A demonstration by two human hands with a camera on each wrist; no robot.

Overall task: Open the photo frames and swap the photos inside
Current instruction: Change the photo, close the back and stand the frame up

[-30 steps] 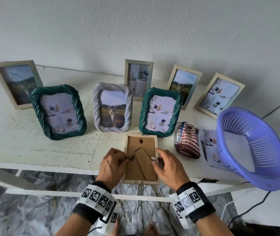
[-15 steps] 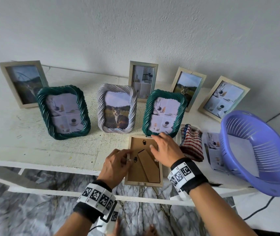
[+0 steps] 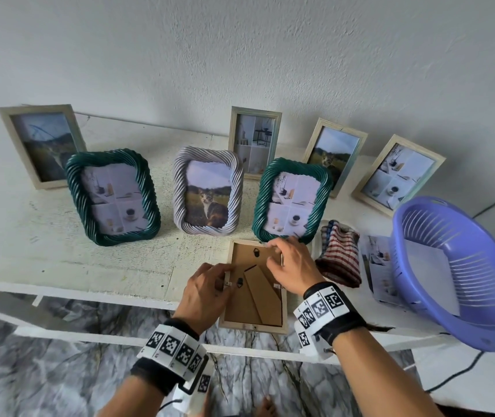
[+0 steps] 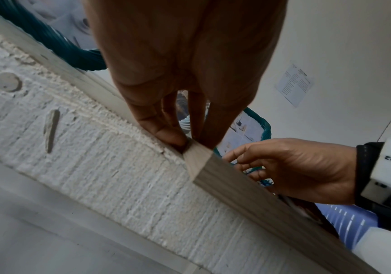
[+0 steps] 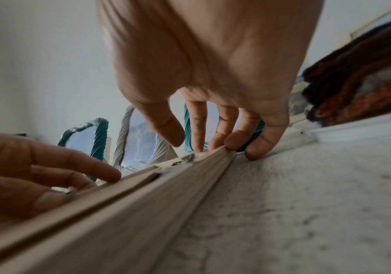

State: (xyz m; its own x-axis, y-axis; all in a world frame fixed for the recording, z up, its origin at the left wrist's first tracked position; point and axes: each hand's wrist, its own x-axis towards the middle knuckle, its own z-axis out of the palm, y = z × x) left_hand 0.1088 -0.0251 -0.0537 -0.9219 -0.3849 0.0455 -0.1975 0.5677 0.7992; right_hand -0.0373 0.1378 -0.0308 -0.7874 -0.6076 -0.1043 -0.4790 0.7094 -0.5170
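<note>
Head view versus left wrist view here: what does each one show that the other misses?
Only the head view shows the face-down frame's brown backing board, the white twisted frame and the striped cloth. Only the left wrist view shows the left hand's fingertips at the frame's far corner. Both show the right hand and the purple basket.

Both hands (image 3: 207, 291) (image 3: 295, 267) low, fingers (image 5: 258, 146) curled downward

Purple basket (image 3: 462, 275) beside striped cloth (image 3: 341, 257)
</note>
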